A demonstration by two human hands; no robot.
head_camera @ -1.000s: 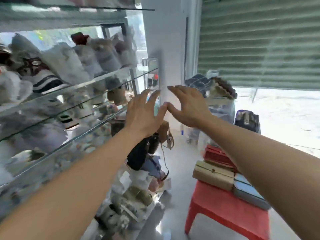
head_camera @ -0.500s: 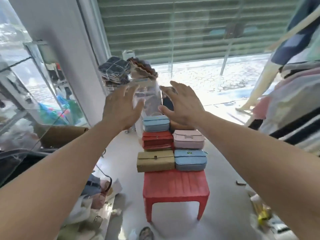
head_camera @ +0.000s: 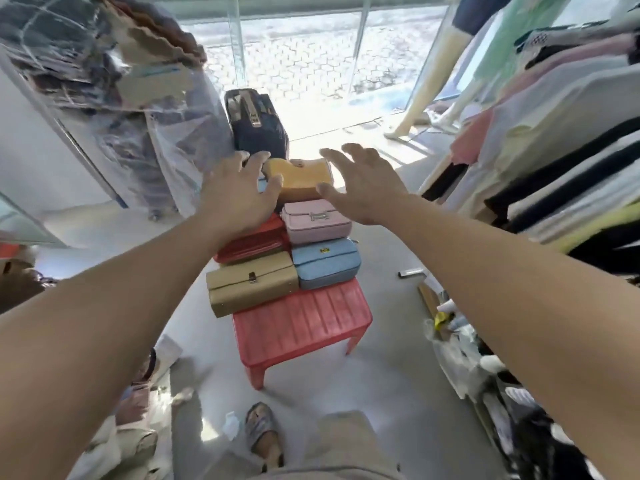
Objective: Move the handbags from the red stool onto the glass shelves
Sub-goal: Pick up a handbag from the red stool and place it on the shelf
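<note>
While both hands spread, yellow handbag lies between.

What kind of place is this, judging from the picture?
Most likely a small clothing and accessories shop. Folded garments hang along the right, mannequin legs stand by the glass front, and several handbags are stacked on a red stool.

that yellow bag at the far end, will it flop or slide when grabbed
The yellow bag looks boxy with firm edges, so it probably keeps its shape. Both hands are spread either side, suggesting a two-handed lift. It seems small, so likely light.
</note>
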